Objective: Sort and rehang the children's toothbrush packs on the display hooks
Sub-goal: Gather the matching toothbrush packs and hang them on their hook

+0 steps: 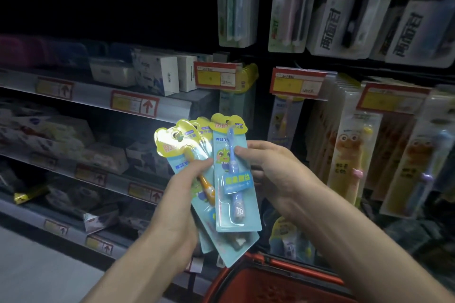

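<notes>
The scene is a dim shop aisle. On the left run tiered shelves with pale front rails that carry red-and-yellow arrow labels. White boxes stand on the upper tier, and more cartons lie in shadow below. A strip of pale floor shows at the lower left.

On the right is a dark hanging display. Grey-carded adult toothbrush packs hang along the top. Beneath them, red-and-yellow price tags sit in front of rows of children's packs, among them yellow cartoon-figure packs. A red basket sits at the bottom edge, below the hands.

Both hands are raised between the shelves and the hanging rows. The left hand grips a fan of packs from below, with its fingers curled behind. Its thumb presses across the front of the orange-brush pack, which leans left with its yellow header card uppermost.

The right hand pinches the blue-brush pack at its right edge, thumb on the front beside the brush neck and fingers behind the card. This pack stands nearly upright at the front of the bunch and overlaps the fan's right side. Its lower end reaches down beside the left palm. All the held packs are off the hooks and lower than the price tags.
</notes>
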### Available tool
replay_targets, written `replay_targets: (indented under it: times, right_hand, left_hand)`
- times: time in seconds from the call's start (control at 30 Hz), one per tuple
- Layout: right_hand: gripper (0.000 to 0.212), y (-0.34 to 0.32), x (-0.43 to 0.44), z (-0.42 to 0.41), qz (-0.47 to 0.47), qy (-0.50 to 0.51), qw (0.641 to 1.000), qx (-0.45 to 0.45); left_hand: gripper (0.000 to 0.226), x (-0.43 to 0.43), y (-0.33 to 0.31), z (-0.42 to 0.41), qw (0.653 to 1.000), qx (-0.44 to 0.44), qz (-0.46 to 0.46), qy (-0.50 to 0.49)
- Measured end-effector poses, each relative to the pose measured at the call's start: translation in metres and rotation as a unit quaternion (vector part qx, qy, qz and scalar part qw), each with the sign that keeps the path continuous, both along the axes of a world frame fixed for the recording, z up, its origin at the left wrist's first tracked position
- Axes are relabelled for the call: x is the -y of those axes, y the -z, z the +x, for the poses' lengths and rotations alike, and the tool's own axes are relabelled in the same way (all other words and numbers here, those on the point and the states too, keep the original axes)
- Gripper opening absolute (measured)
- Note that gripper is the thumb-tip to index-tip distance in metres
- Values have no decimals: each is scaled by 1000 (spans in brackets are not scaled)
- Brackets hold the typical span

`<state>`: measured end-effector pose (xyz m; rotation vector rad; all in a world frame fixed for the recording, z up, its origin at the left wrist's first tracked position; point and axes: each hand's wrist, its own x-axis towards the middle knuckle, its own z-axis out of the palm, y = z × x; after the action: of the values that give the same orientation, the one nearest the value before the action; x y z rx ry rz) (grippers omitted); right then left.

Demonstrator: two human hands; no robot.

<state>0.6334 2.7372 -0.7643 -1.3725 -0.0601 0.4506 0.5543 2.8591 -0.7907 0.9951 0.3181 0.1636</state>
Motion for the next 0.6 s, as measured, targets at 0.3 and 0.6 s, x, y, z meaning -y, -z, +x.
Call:
replay_targets:
  times: [0.3, 0.6]
  right_hand:
    - [25, 5, 1, 12, 21, 63, 997, 49]
    - [9, 17, 1, 34, -72, 150, 952, 256]
  left_hand:
    - [40, -15, 5, 6, 995, -14, 91, -50]
    - [18, -26, 13, 5, 978, -8, 175, -117]
